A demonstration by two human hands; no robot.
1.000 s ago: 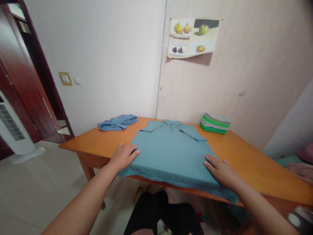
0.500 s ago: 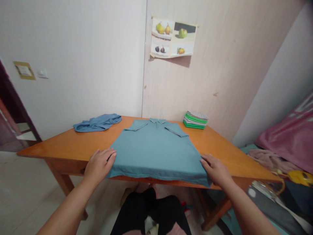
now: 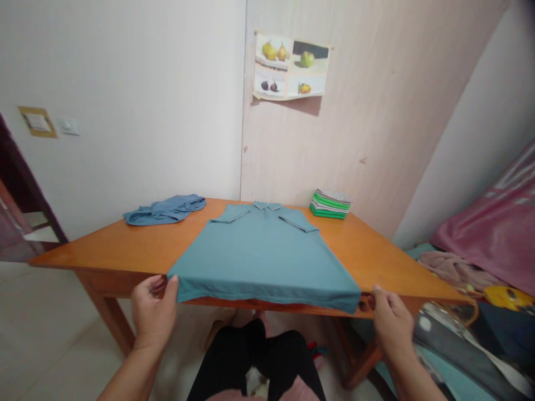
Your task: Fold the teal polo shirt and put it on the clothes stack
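A teal short-sleeved polo shirt (image 3: 263,256) lies spread face up on the wooden table, collar towards the wall, its hem hanging over the front edge. At the hem's left corner is my left hand (image 3: 152,309), thumb and curled fingers closed on the cloth. My right hand (image 3: 392,320) is just beyond the hem's right corner, a small gap from the shirt. Its fingers are loosely bent with the thumb apart, and no cloth shows in them.
A crumpled blue garment (image 3: 167,210) lies at the table's back left. At the back right stands a stack of folded green and striped cloths (image 3: 330,204). The wooden table (image 3: 108,245) has its front edge near my legs. Bedding and a yellow item (image 3: 507,298) are off to the right.
Both hands have moved off the shirt's sides, outward and down towards the hem corners. My left hand has taken hold of its corner; the right has come away from the cloth.
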